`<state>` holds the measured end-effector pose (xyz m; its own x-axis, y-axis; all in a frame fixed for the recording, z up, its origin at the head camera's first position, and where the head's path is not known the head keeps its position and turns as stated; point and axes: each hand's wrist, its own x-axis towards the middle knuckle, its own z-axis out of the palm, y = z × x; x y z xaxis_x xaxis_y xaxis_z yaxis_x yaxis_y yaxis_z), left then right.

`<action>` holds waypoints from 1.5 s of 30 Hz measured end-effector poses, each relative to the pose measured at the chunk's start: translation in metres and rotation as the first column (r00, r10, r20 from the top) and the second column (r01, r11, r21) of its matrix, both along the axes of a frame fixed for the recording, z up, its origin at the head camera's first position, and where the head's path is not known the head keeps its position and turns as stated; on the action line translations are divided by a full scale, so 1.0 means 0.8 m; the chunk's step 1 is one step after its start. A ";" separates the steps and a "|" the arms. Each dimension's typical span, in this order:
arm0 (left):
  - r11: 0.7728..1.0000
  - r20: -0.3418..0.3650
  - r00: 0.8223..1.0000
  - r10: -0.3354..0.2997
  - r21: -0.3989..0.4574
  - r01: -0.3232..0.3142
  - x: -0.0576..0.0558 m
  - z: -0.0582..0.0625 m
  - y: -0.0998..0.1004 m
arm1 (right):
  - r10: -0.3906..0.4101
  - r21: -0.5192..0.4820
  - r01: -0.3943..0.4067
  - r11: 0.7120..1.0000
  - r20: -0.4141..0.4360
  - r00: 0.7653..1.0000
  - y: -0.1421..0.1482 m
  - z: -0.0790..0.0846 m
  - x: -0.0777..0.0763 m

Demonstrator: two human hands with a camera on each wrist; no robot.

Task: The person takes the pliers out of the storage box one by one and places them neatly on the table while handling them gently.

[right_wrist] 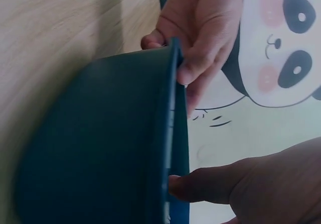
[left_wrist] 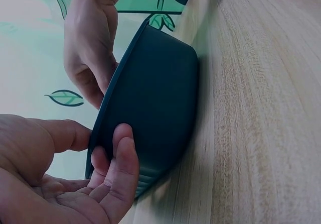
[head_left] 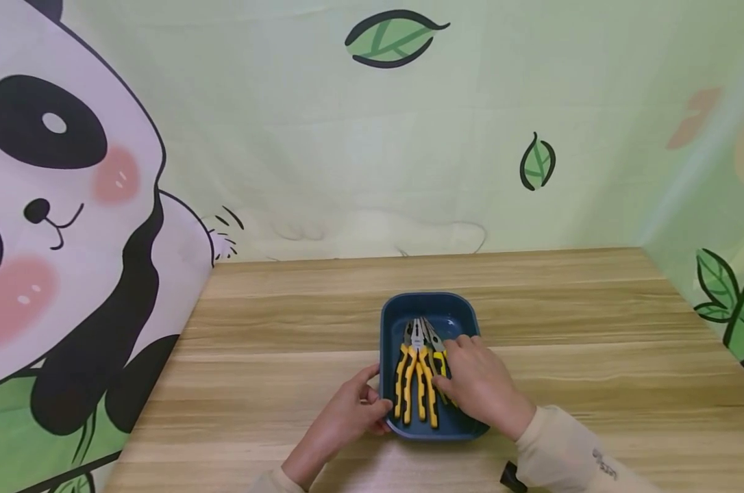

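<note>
A dark blue rectangular tray (head_left: 430,433) stands on the wooden table. Inside lie overlapping pliers (head_left: 417,370) with yellow and black handles, their metal noses toward the far end. My left hand (head_left: 355,405) pinches the tray's near left rim; in the left wrist view the thumb is over the edge and fingertips (left_wrist: 123,138) press the outer wall. My right hand (head_left: 479,380) reaches over the right rim and grips the rightmost pliers (head_left: 440,363), covering most of their handles. In the right wrist view the tray wall (right_wrist: 100,133) hides the pliers.
The wood-grain table (head_left: 273,329) extends around the tray on all sides. A small black object (head_left: 512,477) shows by the right sleeve at the near edge. Behind hangs a pale green backdrop (head_left: 286,137) printed with a panda and leaves.
</note>
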<state>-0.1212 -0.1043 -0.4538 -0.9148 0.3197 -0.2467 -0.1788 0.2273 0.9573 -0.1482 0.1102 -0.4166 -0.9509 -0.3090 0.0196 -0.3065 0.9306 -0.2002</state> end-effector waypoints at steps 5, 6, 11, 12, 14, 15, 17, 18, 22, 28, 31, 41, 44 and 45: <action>1.000 -0.003 1.000 0.000 -0.003 0.000 -0.001 -0.001 0.000 | -0.003 0.016 0.004 1.000 -0.006 1.000 -0.002 -0.004 -0.002; 1.000 -0.002 1.000 -0.001 -0.005 0.001 -0.001 -0.001 0.000 | -0.003 0.020 0.003 1.000 -0.003 1.000 -0.003 -0.005 -0.002; 1.000 -0.001 1.000 -0.001 0.004 0.001 0.000 -0.001 0.000 | 0.008 0.039 -0.009 0.999 0.016 1.000 -0.003 -0.010 -0.003; 1.000 -0.001 1.000 0.000 0.006 0.000 0.000 -0.001 0.000 | 0.011 0.047 -0.011 0.999 0.013 1.000 -0.003 -0.011 -0.004; 1.000 0.002 1.000 0.001 0.010 -0.001 0.000 -0.001 0.001 | 0.012 0.064 -0.012 0.998 0.004 1.000 -0.003 -0.014 -0.004; 1.000 0.002 1.000 0.001 0.010 -0.001 0.000 -0.001 0.001 | 0.013 0.072 -0.013 0.997 -0.002 1.000 -0.003 -0.015 -0.004; 1.000 0.003 1.000 0.002 0.012 -0.002 0.000 -0.001 0.002 | 0.017 0.090 -0.015 0.996 -0.014 1.000 -0.004 -0.017 -0.004; 1.000 0.004 1.000 0.003 0.012 -0.003 0.000 0.000 0.002 | 0.020 0.098 -0.018 0.995 -0.020 1.000 -0.004 -0.018 -0.004; 1.000 0.001 1.000 0.005 0.015 -0.005 0.001 0.000 0.003 | 0.041 0.119 -0.037 0.992 -0.027 0.999 -0.005 -0.018 -0.004; 1.000 -0.001 1.000 0.008 0.015 -0.008 0.001 0.000 0.002 | 0.081 0.177 -0.085 0.981 0.035 0.996 -0.008 -0.012 -0.004; 1.000 -0.001 1.000 0.006 0.018 -0.006 0.001 0.001 0.001 | 0.080 0.200 -0.092 0.976 0.064 0.995 -0.009 -0.011 -0.004; 1.000 0.005 1.000 0.011 0.013 -0.011 0.003 0.001 0.001 | 0.067 0.286 -0.079 0.955 0.053 0.996 -0.014 -0.021 -0.004; 1.000 0.006 1.000 0.014 0.008 -0.014 0.002 -0.001 0.002 | 0.069 0.290 -0.077 0.954 0.038 0.997 -0.014 -0.023 -0.003; 1.000 0.007 1.000 0.015 0.006 -0.015 0.002 -0.001 0.002 | 0.073 0.294 -0.079 0.953 0.032 0.997 -0.014 -0.023 -0.003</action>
